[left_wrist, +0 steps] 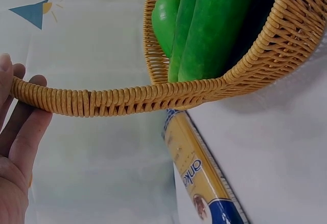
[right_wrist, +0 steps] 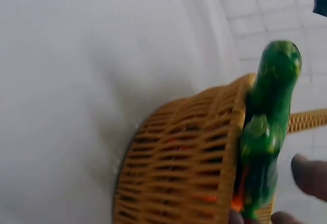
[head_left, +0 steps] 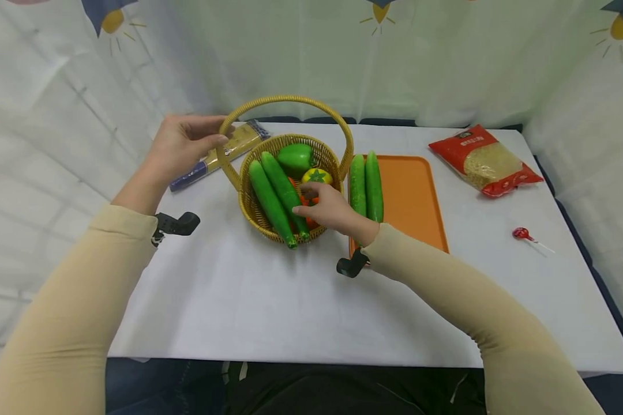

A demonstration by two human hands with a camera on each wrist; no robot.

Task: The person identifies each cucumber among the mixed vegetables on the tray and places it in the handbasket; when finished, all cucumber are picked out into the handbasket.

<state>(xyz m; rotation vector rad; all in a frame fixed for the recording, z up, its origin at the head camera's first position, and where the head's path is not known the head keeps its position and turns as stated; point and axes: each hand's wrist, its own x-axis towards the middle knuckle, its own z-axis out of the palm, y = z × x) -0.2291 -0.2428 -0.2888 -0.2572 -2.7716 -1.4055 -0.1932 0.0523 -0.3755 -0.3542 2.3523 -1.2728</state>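
My left hand (head_left: 192, 141) holds the handle (left_wrist: 102, 101) of a yellow-brown wicker basket (head_left: 249, 210) at its left side, thumb on one side and fingers on the other. In the basket lie two cucumbers (head_left: 272, 202), a green pepper (head_left: 295, 159), a yellow vegetable with a green top (head_left: 316, 176) and something orange-red (head_left: 310, 222), partly hidden. Over the basket's right side reaches my right hand (head_left: 334, 210), its thumb (right_wrist: 310, 177) apart from the fingers beside the cucumber ends. I see nothing gripped in it, though its fingertips are partly cut off in the right wrist view.
Right of the basket is an orange tray (head_left: 407, 196) with two more cucumbers (head_left: 366, 187) at its left side. A red bag (head_left: 485, 161) of pale food and a red lollipop (head_left: 521, 233) lie farther right. Behind the handle lies a yellow-and-blue packet (head_left: 239, 141).
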